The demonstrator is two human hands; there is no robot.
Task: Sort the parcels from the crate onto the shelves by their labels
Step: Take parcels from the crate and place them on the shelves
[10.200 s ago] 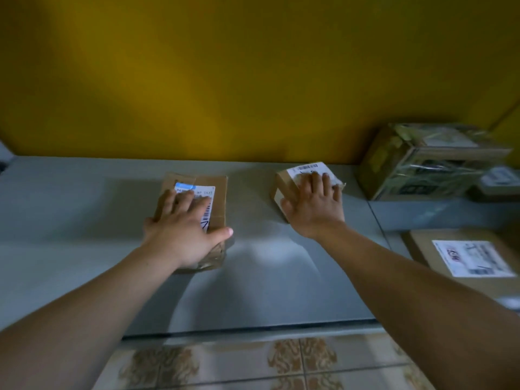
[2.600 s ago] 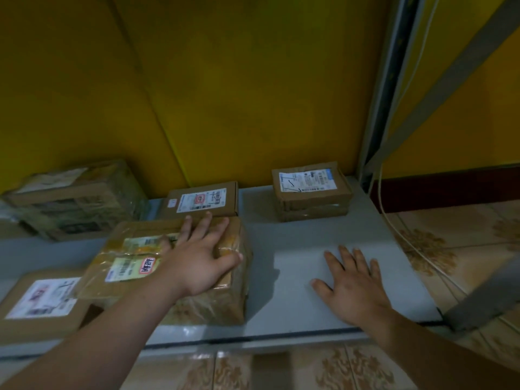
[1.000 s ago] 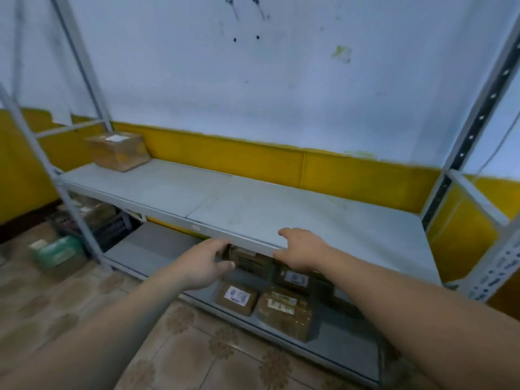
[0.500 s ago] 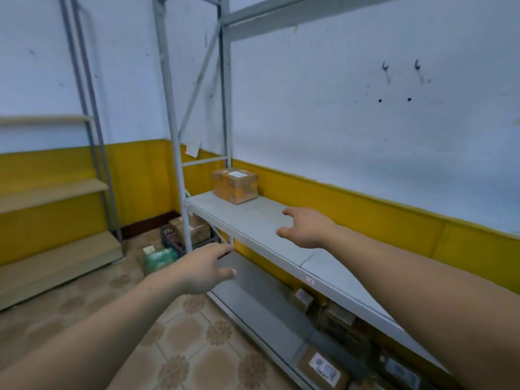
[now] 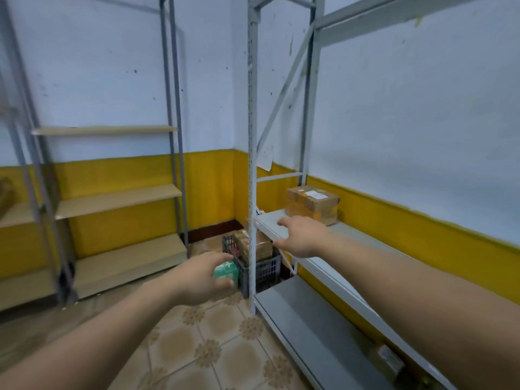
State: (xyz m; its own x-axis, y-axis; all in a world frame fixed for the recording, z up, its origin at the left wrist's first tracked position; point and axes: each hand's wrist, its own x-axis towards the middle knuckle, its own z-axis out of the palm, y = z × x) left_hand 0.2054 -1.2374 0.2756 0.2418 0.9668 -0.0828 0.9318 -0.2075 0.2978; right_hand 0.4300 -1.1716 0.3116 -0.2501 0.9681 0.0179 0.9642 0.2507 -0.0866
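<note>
Brown cardboard parcel (image 5: 311,205), wrapped w/ tan tape & a white label on top, sits on the grey mid shelf (image 5: 267,222) of the metal rack (image 5: 252,136), above & just behind the crate (image 5: 260,270). The crate is dark plastic lattice, on the tiled floor (image 5: 213,353) at the rack's end. Inside it are several more brown taped parcels (image 5: 254,244), stacked past its rim, labels too blurred to read. A green packet (image 5: 225,270) lies at the crate's near-left side; touching or not, can't tell. Another small parcel (image 5: 387,360) sits on the rack's lower shelf (image 5: 309,327), well away from the crate, toward the camera. Left hand (image 5: 202,280) hovers in front of the green packet, just near-left of the crate, fingers loosely spread & gently curved, nothing in it. Right hand (image 5: 302,236) is above the crate, over the mid shelf's front edge, fingers relaxed & half-extended, nothing held; can't tell if it touches the shelf. Pale wooden shelving (image 5: 112,198) stands well left of the crate.
</note>
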